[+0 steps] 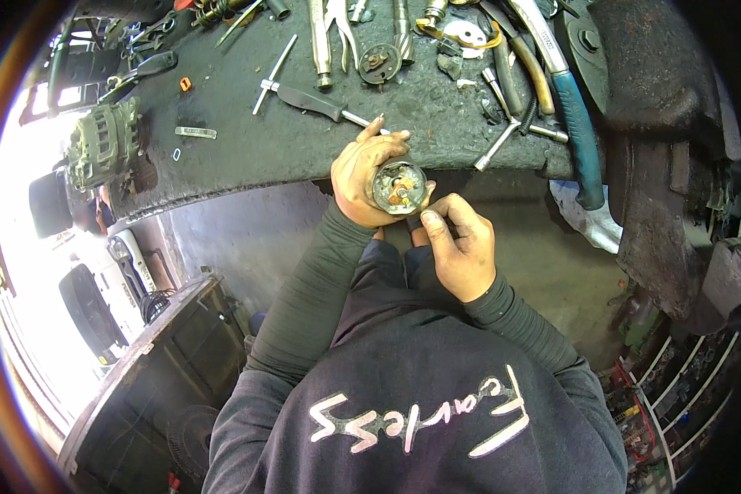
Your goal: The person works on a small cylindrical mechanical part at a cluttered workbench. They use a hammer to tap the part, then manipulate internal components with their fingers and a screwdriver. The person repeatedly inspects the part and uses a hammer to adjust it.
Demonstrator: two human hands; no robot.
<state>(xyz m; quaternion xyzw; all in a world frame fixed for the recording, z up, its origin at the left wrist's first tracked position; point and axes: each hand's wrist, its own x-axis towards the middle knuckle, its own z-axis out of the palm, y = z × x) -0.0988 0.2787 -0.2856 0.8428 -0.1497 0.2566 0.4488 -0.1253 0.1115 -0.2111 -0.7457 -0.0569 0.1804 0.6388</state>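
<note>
My left hand is closed around a round metal cylinder-shaped part, whose open end faces up and shows copper-coloured and dirty metal pieces inside. My right hand is closed in a pinch just right of and below the part; whatever its fingertips hold is too small to make out. Beyond my hands on the dark workbench lie a T-handled screwdriver, a Y-shaped socket wrench and a small metal strip.
An alternator sits at the bench's left end. Pliers, a long blue-handled tool and several metal parts cover the back and right. A dark metal mass borders the right; an open-topped metal cabinet stands lower left, near a bright opening.
</note>
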